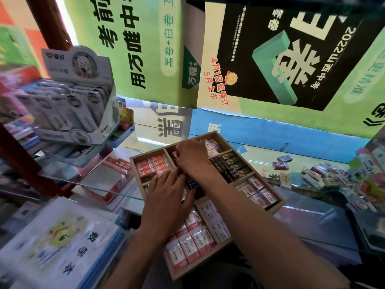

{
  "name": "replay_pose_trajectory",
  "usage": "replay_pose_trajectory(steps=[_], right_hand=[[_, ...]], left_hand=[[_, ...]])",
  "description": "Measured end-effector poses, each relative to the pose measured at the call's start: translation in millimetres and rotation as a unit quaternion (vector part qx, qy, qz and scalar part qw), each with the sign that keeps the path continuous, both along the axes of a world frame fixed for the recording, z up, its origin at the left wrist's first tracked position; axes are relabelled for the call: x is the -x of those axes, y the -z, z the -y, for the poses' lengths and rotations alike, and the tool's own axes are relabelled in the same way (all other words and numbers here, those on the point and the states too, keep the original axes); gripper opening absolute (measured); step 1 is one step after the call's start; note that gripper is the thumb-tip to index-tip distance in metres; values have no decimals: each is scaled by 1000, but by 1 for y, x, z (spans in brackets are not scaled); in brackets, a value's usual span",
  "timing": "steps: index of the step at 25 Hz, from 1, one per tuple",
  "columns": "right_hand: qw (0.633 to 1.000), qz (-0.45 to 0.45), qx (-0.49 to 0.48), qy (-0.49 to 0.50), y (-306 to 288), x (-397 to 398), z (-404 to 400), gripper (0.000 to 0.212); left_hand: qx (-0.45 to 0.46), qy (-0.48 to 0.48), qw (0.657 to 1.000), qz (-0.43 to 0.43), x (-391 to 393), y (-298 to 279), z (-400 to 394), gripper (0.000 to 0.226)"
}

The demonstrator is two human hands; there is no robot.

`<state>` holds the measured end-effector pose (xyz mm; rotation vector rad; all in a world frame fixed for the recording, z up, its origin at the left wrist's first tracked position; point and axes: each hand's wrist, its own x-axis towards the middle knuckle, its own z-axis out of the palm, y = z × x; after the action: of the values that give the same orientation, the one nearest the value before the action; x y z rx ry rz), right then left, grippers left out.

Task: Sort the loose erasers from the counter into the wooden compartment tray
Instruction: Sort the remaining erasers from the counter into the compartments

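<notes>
Wooden tray (277, 207) on the glass counter (312, 215), its square-walled compartments packed with rectangular wrapped erasers — red (153, 164), black (231, 165). Left hand (166, 202) lies flat, fingers spread, over a middle compartment. Right hand (192, 157) reaches into the far compartment, fingers curled; whether it holds anything cannot be told. Loose erasers (325, 177) lie heaped at right.

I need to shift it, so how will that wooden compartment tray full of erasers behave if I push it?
The wooden compartment tray looks rigid and should probably slide as one piece. Packed with wrapped erasers, it is likely fairly heavy. Its near end seems to overhang, so it may tip.
</notes>
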<state>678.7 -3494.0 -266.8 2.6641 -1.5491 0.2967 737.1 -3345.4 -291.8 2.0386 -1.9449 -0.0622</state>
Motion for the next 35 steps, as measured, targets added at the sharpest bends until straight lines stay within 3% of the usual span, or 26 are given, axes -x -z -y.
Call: replay_pose_trajectory(steps=[2,4,7,9,13,16,20,22,25,29,33,35], right_hand=[[999,-25,28,36,2,3,5,21],[999,9,22,42,2,11,7,30],[986,163,19,19,-8,48,-1,32],[962,262,38,61,-14,96,-8,28],[923,331,48,192,-9,207,-23,12],[922,300,-11,245,6,265,-32,42],[967,135,-157,149,26,305,-33,70],[979,74,-161,101,35,315,-31,60],[980,126,-121,95,32,315,-32,31],[966,203,-111,119,25,304,-41,13],[962,148,-197,120,19,311,-36,46],[970,67,-201,120,15,316,-35,46]], left_hand=[[2,-1,1000,-3,0,-1,0,67],[3,0,1000,-8,1,-3,-2,68],[4,0,1000,-12,1,-5,-4,71],[3,-1,1000,-12,0,-4,-3,74],[5,-2,1000,2,-1,-3,0,73],[-2,-8,1000,0,0,-3,0,74],[1,-7,1000,-2,1,-4,0,70],[-2,-5,1000,-5,1,-4,0,72],[-5,-4,1000,-4,1,-4,0,79],[0,-4,1000,-11,2,-6,-1,82],[0,-4,1000,-18,3,-7,-2,82],[-3,-6,1000,-17,2,-7,-2,80]])
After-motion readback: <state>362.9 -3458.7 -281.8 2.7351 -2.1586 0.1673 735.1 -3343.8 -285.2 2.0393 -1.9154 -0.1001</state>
